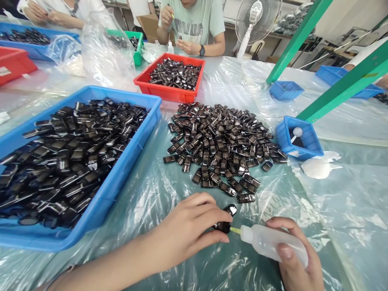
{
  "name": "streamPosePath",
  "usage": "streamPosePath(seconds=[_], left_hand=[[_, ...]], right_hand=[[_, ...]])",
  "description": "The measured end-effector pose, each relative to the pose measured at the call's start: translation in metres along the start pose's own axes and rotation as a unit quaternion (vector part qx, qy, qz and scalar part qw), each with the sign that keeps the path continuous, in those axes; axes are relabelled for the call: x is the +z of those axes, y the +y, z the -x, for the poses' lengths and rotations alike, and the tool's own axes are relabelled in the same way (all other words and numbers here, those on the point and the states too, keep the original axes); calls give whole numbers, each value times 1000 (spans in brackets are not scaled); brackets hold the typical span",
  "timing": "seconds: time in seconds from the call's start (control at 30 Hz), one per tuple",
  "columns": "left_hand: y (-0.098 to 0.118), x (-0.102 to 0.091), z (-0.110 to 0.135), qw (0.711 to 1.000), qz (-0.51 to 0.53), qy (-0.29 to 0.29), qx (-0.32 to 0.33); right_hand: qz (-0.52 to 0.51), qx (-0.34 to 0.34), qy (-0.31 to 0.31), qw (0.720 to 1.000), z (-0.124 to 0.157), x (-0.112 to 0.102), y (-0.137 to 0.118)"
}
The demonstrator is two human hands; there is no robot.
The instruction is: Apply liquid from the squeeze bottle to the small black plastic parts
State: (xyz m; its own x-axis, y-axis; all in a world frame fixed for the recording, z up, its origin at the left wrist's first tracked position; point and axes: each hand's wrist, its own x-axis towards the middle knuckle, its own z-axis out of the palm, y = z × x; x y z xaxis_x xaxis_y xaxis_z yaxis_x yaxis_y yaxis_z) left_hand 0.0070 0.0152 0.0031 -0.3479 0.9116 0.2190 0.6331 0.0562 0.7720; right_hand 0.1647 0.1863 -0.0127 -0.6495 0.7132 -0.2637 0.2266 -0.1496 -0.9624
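Between its thumb and fingers, my left hand (194,224) pinches a small glossy black plastic piece (222,227). Another shiny black end (231,209) shows just past the fingertips; I cannot tell whether it is a separate piece. My right hand (298,258) is wrapped round a translucent white squeeze bottle (273,241), tilted nearly flat. Its thin yellow tip (235,230) points left and meets the edge of the held piece, or comes very close to it. Just beyond my hands lies a loose pile of similar black pieces (221,141).
A big blue tray (133,161) full of black pieces stands at the left. Behind the pile is a red tray (169,94). A small blue bin (313,143) with a white scoop sits right, near green posts (342,85). Across the table a person (194,24) works.
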Motion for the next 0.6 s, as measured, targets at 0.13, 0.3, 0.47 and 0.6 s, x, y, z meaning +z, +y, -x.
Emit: streamPosePath(seconds=[0.13, 0.3, 0.47, 0.6], left_hand=[[-1, 2, 1, 999, -10, 24, 31], [-1, 2, 1, 999, -6, 23, 42], [-1, 1, 0, 999, -3, 13, 31], [-3, 3, 1, 1000, -24, 2, 8]], right_hand=[[18, -19, -7, 1000, 1, -1, 1], [15, -18, -10, 1000, 1, -3, 1], [9, -5, -1, 1000, 1, -3, 2], [12, -18, -11, 1000, 0, -5, 4]])
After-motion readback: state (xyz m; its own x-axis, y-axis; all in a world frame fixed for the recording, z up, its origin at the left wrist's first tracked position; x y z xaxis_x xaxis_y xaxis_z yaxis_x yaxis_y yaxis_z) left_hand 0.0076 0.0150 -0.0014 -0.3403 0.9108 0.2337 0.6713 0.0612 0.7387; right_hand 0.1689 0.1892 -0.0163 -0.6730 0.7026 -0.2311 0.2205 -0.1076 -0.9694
